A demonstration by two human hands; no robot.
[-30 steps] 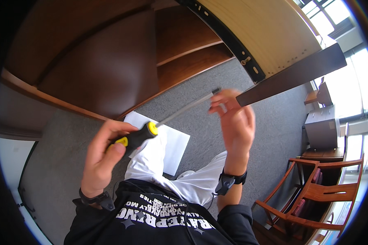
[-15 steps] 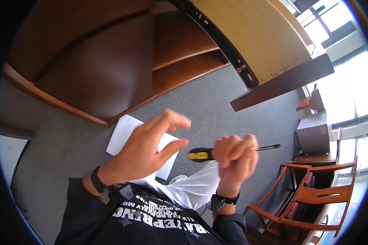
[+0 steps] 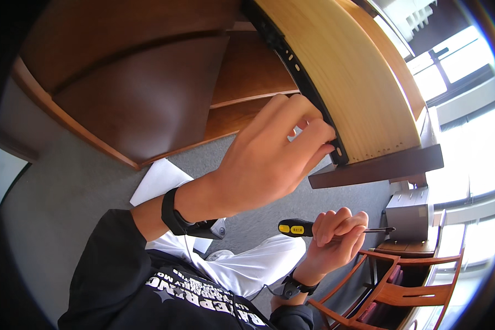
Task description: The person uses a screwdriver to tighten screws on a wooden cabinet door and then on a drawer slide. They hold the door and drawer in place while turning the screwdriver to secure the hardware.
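Observation:
My left hand reaches up to the black metal drawer rail on the side of a light wooden drawer. Its thumb and fingers pinch close together near the rail's front end, at the spot where a small brass-coloured screw stuck out a moment earlier; the fingertips now hide that screw. Lower right, my right hand is closed around a screwdriver with a black and yellow handle. The screwdriver lies level, its thin metal shaft pointing right, away from the drawer.
A dark brown cabinet with open shelves stands at the upper left. White sheets lie on the grey carpet. The drawer's dark front panel juts out at right. Beyond are a grey drawer unit and a wooden chair.
My left hand has risen from above the white sheets to the drawer rail and closed there. My right hand has shifted slightly right and down, still gripping the screwdriver. The view has tilted.

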